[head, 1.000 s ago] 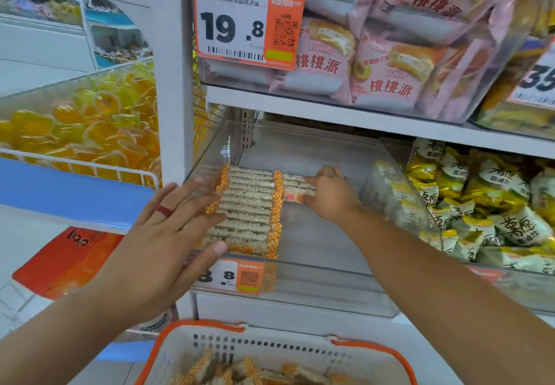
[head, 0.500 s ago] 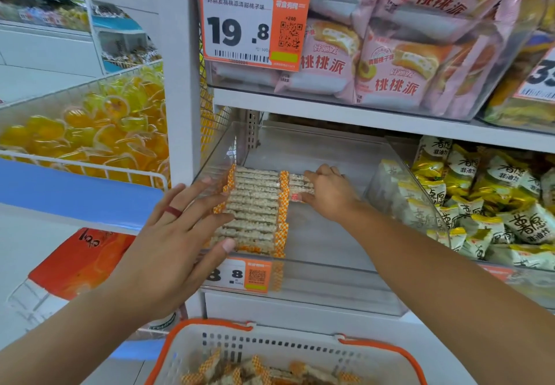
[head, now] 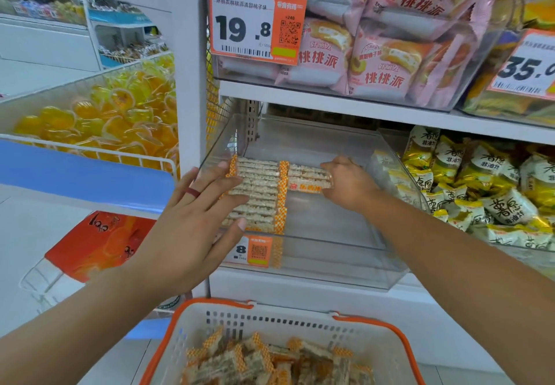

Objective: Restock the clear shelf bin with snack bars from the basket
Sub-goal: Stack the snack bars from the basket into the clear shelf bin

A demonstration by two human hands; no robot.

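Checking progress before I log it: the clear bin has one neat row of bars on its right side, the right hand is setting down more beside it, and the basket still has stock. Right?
Not quite. The head view shows the neat row of bars on the left side of the clear bin, not the right. The right hand is setting down more beside it, and the basket still has stock.

1. The basket [head: 372, 324] was cut off by the bottom edge, below the clear bin [head: 330, 234].
2. The left hand [head: 192, 222] covered part of the bin's price label [head: 255, 251].
3. The right hand [head: 348, 185] hid its own fingertips behind the snack bars [head: 306, 179].
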